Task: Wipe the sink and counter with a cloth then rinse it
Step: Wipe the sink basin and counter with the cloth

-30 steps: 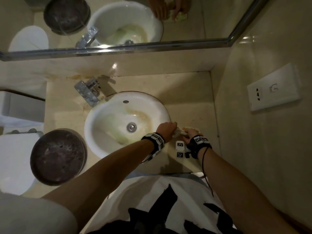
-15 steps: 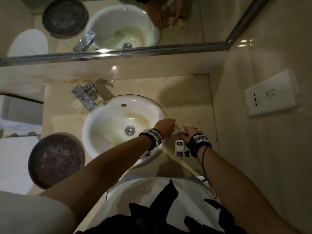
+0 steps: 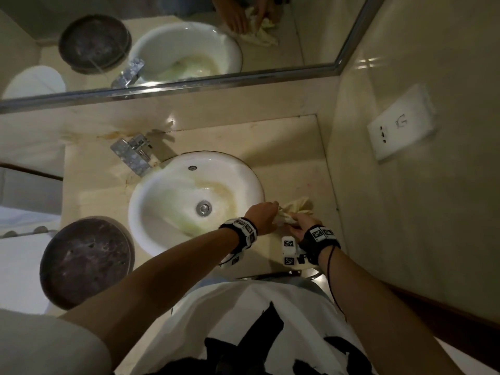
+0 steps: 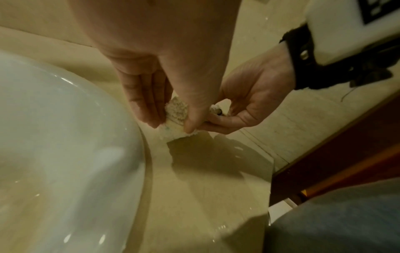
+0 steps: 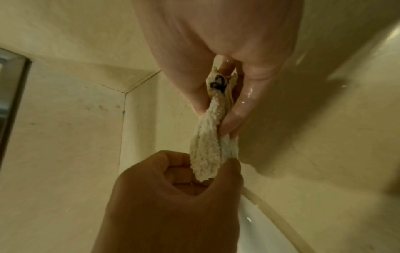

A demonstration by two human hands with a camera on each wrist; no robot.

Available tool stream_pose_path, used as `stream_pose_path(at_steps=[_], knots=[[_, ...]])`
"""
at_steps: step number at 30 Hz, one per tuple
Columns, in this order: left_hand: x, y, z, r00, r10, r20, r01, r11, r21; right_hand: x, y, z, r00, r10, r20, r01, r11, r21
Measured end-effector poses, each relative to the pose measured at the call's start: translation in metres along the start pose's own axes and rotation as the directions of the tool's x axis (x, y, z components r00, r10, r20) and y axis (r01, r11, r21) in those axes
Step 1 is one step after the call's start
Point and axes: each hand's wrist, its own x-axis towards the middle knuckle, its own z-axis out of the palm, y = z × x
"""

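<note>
Pulling farther apart, both hands (image 3: 263,216) stretch more cloth (image 3: 295,208) open.

A chrome faucet (image 3: 132,154) stands at the basin's back left. A round dark stone dish (image 3: 85,262) sits to the left, near the front. A metal-framed mirror (image 3: 173,44) spans the wall behind. A white wall socket (image 3: 400,123) is fixed on the right wall. A white toilet (image 3: 19,266) shows at far left.
</note>
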Motion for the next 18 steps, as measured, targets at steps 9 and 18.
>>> stream_pose_path(at_steps=[9, 18], knots=[[-0.018, 0.008, 0.023, 0.995, 0.077, 0.066, -0.079, 0.996, 0.033, -0.033, 0.037, -0.013, 0.992, 0.112, -0.062, -0.105, 0.989, 0.104], [-0.026, 0.009, 0.022, 0.992, 0.124, 0.023, -0.126, 0.984, 0.125, -0.014, 0.022, -0.01, 0.888, -0.449, -0.097, 0.257, 0.662, -0.704]])
